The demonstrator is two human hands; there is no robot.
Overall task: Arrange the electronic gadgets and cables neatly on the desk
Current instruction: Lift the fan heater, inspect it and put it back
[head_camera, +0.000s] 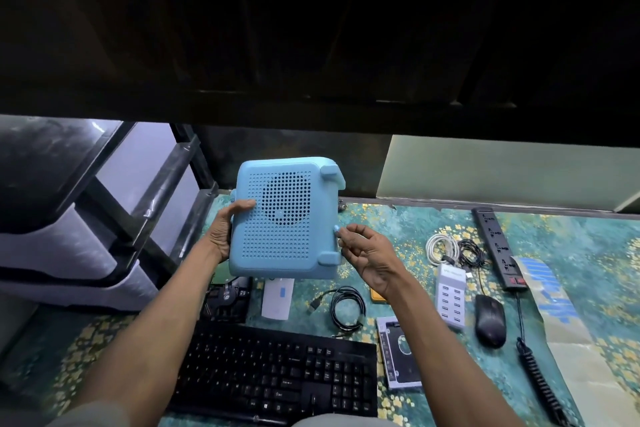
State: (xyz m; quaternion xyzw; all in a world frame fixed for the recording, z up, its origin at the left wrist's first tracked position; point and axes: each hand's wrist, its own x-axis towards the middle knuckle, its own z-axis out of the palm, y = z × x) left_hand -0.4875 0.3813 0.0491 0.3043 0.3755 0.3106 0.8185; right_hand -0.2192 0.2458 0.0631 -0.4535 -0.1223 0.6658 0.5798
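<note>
The arranging looks partly done, by my reading. On the patterned tabletop (398,218) the black keyboard (277,371) lies square to the near edge, and the white multi-port USB charger (450,295), black mouse (490,321), power strip (497,246) and drive caddy (398,352) sit in rough rows. The coiled white cable (441,246), the tangled black cable (471,252) beside it and the looped black USB cable (346,308) still lie loose.

The blue perforated device (285,218) is off the tabletop, held up above its far left part. Its grilled face with the round fan pattern is turned toward the camera; the two feet tabs point right, and its slightly longer axis runs near to far.

The left hand (225,232) grips the device's left edge, thumb over the grille. The right hand (367,253) pinches a small blue nub on the right edge between thumb and forefinger.
</note>
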